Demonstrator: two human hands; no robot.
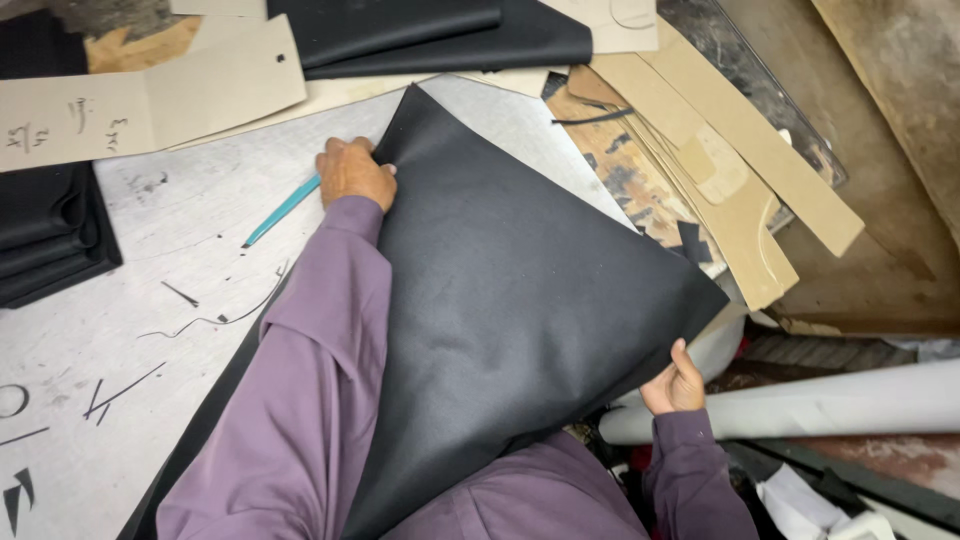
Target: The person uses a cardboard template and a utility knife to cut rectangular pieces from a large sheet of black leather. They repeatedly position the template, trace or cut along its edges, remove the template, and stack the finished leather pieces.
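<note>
A person in purple sleeves spreads a dark grey fabric sheet [500,290] across a scuffed white bench [130,300]. The left hand [352,172] presses closed on the sheet's far edge, near a teal pen-like tool [283,210], perhaps a marker. The right hand [675,382] pinches the sheet's near-right corner, which hangs past the bench edge. Tan cardboard patterns [735,160] lie stacked to the right, pale rolls [820,405] below them.

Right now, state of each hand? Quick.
Left hand: closed on the far edge of the large dark grey fabric sheet, pinning it to the table.
Right hand: closed, gripping the same sheet's near right edge.
</note>
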